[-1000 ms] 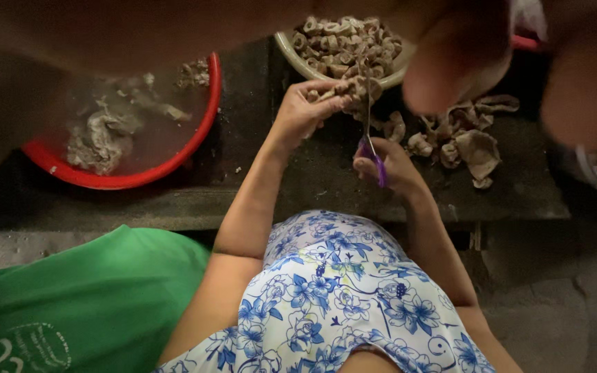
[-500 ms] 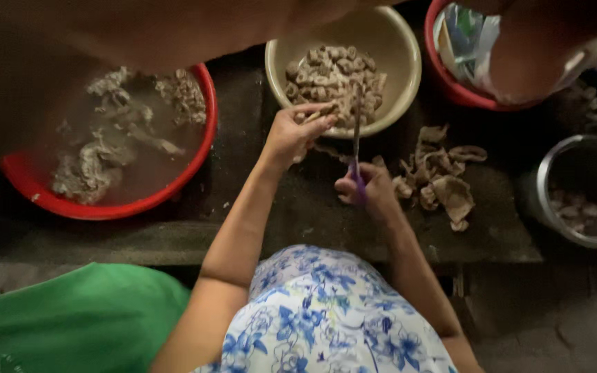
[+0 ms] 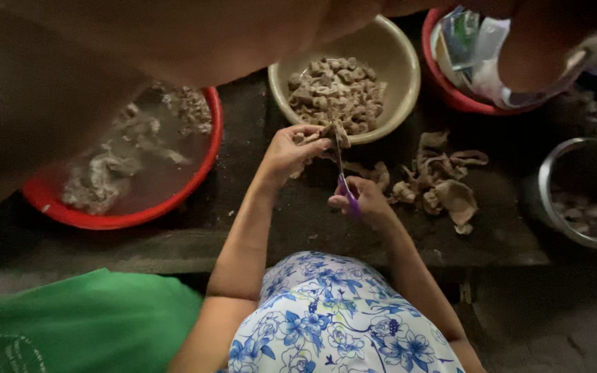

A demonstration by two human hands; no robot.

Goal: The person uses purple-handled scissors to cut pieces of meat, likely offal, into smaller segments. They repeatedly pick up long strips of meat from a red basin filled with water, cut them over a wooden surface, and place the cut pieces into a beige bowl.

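Two bare hands are seen over a dark wooden board (image 3: 298, 214): a pale brownish strip of offal (image 3: 327, 132) is pinched in the closed fingers of the left hand (image 3: 291, 148) beside the rim of a cream round bowl (image 3: 399, 69), while purple-handled scissors (image 3: 343, 176) are gripped by the right hand (image 3: 366, 202), blades meeting the strip.

A rough food-preparation spot: bowls (image 3: 395, 52) and basins (image 3: 133, 214) of offal on dark boards (image 3: 298, 221).

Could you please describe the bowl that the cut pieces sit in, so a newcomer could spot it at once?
Start at the dark worktop. At its far edge, just beyond the left hand, sits the cream bowl. Unlike the red basin and steel pot, it is pale.
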